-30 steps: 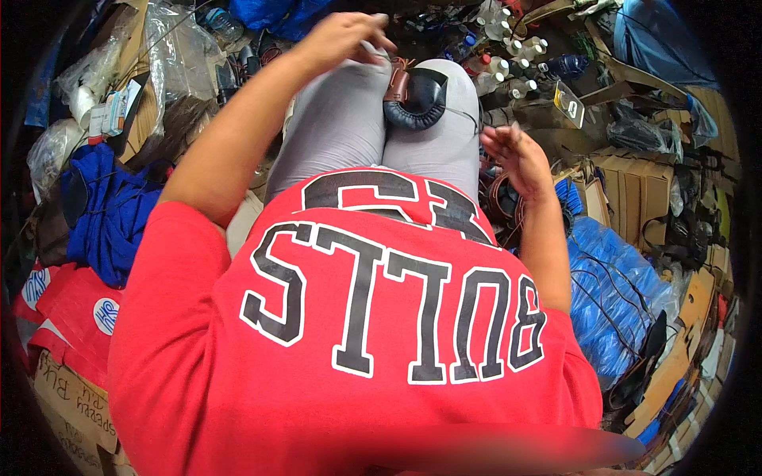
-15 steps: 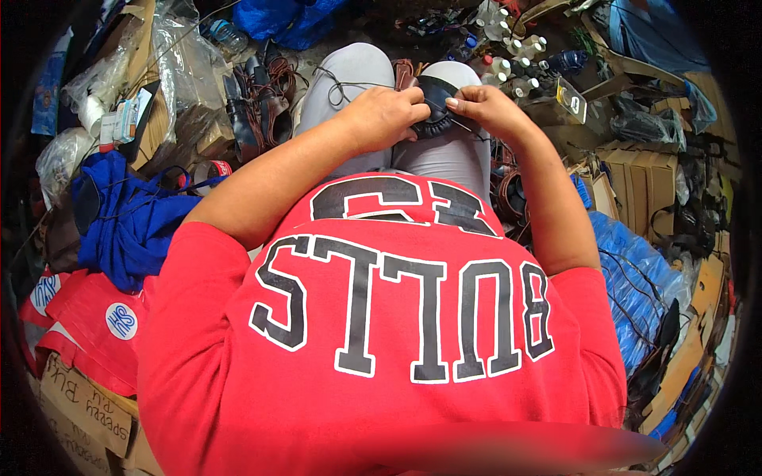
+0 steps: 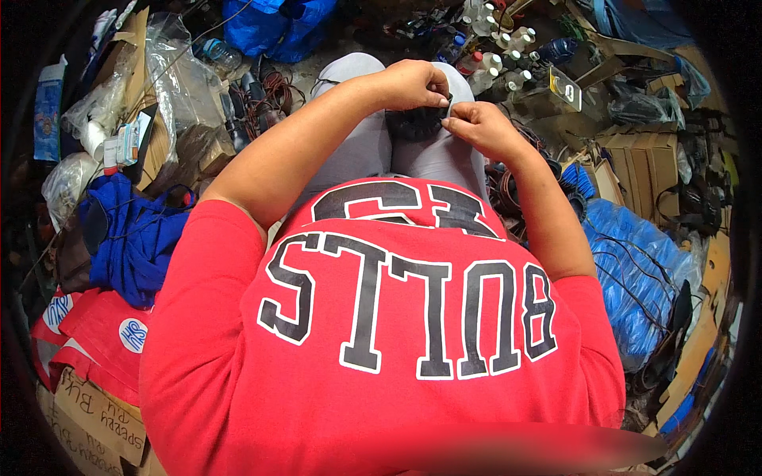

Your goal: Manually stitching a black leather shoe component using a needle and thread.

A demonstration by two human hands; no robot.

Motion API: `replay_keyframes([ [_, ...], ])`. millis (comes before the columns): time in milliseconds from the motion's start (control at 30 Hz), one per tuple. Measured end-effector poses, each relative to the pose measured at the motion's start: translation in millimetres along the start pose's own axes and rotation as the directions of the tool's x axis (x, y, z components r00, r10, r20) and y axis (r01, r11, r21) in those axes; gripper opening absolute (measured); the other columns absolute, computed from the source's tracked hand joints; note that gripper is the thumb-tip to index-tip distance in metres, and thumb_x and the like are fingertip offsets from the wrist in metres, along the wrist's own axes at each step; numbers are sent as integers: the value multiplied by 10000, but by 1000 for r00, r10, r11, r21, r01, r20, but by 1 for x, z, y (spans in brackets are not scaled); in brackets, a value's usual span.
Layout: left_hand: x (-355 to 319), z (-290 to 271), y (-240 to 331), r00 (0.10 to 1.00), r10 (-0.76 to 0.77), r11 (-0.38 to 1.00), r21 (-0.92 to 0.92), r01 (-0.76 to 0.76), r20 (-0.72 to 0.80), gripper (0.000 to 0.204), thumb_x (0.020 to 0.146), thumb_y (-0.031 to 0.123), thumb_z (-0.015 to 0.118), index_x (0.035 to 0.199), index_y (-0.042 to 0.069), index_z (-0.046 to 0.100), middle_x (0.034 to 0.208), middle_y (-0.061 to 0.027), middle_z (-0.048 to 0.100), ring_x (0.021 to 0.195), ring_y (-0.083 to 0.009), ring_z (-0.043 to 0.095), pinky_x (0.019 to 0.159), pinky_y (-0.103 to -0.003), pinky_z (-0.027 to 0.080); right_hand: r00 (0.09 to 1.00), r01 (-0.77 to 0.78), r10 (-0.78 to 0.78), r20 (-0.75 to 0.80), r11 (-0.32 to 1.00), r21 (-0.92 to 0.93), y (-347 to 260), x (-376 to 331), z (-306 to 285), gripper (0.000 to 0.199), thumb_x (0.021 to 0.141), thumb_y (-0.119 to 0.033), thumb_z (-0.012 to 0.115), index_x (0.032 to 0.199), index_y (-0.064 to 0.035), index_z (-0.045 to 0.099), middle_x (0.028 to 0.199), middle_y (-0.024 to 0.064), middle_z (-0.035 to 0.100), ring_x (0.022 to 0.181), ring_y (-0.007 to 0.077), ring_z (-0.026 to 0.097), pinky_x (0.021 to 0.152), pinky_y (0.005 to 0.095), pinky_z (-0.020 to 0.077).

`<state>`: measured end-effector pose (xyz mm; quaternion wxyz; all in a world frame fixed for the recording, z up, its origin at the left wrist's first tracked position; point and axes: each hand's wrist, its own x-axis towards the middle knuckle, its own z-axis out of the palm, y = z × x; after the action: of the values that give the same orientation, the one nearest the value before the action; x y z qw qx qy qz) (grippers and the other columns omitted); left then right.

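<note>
I sit with grey-trousered knees point(image 3: 357, 151) pointing away and a red shirt point(image 3: 381, 341) filling the lower view. A small black round object point(image 3: 414, 124), maybe a coil or a part, rests on my lap between both hands. My left hand point(image 3: 414, 83) pinches its upper edge from above. My right hand point(image 3: 480, 127) pinches the same spot from the right side. The fingertips of both hands meet over the object, and most of its detail is hidden by them.
Clutter surrounds me: clear plastic bags and cardboard point(image 3: 159, 95) at the left, blue cloth point(image 3: 131, 238) and red fabric point(image 3: 87, 333) lower left, a blue bag point(image 3: 270, 28) ahead, several white-capped bottles point(image 3: 500, 59) upper right, cardboard boxes point(image 3: 643, 166) and blue sheeting point(image 3: 635, 270) on the right.
My left hand came down from the raised position to my lap, and my right hand rose to meet it. Both now pinch the black object, which was lying alone on my knee.
</note>
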<state>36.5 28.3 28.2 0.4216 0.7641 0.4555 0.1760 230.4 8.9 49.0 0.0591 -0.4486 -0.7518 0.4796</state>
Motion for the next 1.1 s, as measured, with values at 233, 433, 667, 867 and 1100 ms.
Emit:
replay_keyframes([
  [233, 8, -6, -18, 983, -103, 969, -208, 135, 153, 184, 764, 224, 712, 869, 90, 643, 770, 7, 599, 619, -101, 525, 543, -266, 445, 987, 55, -1, -158, 938, 342, -11, -45, -27, 208, 829, -162, 628, 676, -47, 548, 598, -72, 421, 581, 33, 367, 492, 225, 305],
  [433, 9, -15, -20, 965, -78, 894, -410, 178, 249, 197, 792, 168, 680, 962, 70, 672, 793, 22, 626, 687, -75, 533, 611, -247, 443, 962, 143, -159, -222, 986, -87, -3, -33, -16, 214, 824, -95, 624, 1034, -86, 666, 750, 15, 518, 666, 101, 477, 609, 232, 391],
  [667, 11, -18, -22, 963, -28, 927, -353, 125, 268, 235, 783, 102, 664, 1014, 66, 683, 876, -11, 668, 735, -77, 559, 647, -232, 453, 952, 169, -219, -214, 958, -230, -3, -15, -10, 188, 793, -75, 615, 969, -66, 682, 750, 65, 544, 684, 159, 543, 621, 274, 437],
  [867, 11, -15, -30, 962, 22, 922, -377, 85, 272, 248, 787, 78, 648, 1033, 67, 679, 869, -10, 669, 736, -75, 561, 656, -237, 458, 965, 85, -160, -208, 940, -330, -16, -12, -11, 194, 739, -117, 591, 894, -79, 702, 817, 149, 626, 762, 286, 619, 711, 339, 496],
  [1100, 11, -14, -27, 951, -14, 943, -311, 115, 309, 261, 780, 66, 663, 1041, 72, 675, 866, -9, 640, 770, -105, 556, 707, -244, 461, 959, 120, -180, -218, 957, -264, -3, -4, -2, 180, 786, -98, 626, 953, -68, 686, 795, 81, 589, 726, 177, 581, 681, 281, 457],
])
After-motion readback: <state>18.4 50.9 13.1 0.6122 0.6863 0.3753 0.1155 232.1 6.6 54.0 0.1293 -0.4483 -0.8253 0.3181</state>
